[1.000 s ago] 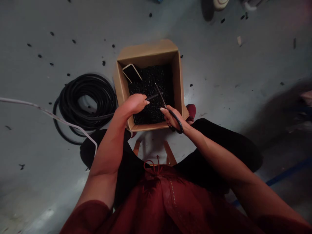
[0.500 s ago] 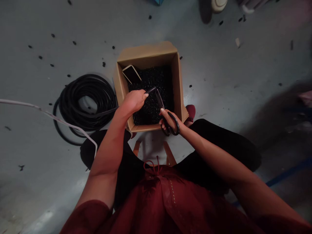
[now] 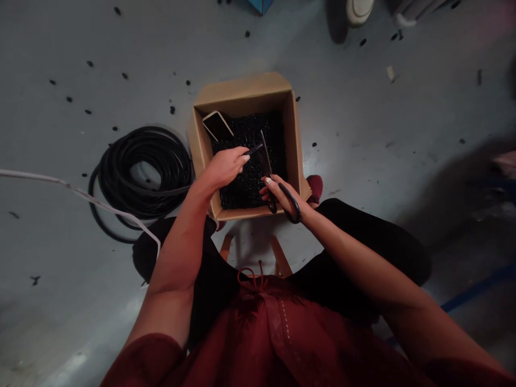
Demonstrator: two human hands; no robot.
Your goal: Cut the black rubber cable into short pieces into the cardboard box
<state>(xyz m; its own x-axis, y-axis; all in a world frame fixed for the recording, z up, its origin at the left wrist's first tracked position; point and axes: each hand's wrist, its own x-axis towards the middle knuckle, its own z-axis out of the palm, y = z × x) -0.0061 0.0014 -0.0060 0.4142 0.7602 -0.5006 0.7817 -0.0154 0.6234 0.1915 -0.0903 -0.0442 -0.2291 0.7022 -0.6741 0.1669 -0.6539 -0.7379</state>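
Over a cardboard box (image 3: 242,91), my left hand (image 3: 229,164) is closed on the end of a black hose (image 3: 255,149), which sticks out past the fingertips. The hose runs back under my left forearm to a large coil (image 3: 105,177) on the floor. My right hand (image 3: 280,194) grips a pair of black-handled scissors (image 3: 265,153), with the blades pointing away from me and spread apart. The hose's tip lies at the blades. Small black pieces (image 3: 245,191) fill the bottom of the box.
A phone-like slab with a dark face (image 3: 218,126) leans in the box's far left corner. A pale cable (image 3: 100,201) crosses from the left to my leg. Black bits (image 3: 124,76) lie scattered over the grey floor. Another person's shoe (image 3: 360,11) shows at the top.
The scissors' handles and blades have spread wider, and one blade now reaches beyond the hose tip. My left hand has shifted slightly right with the hose.
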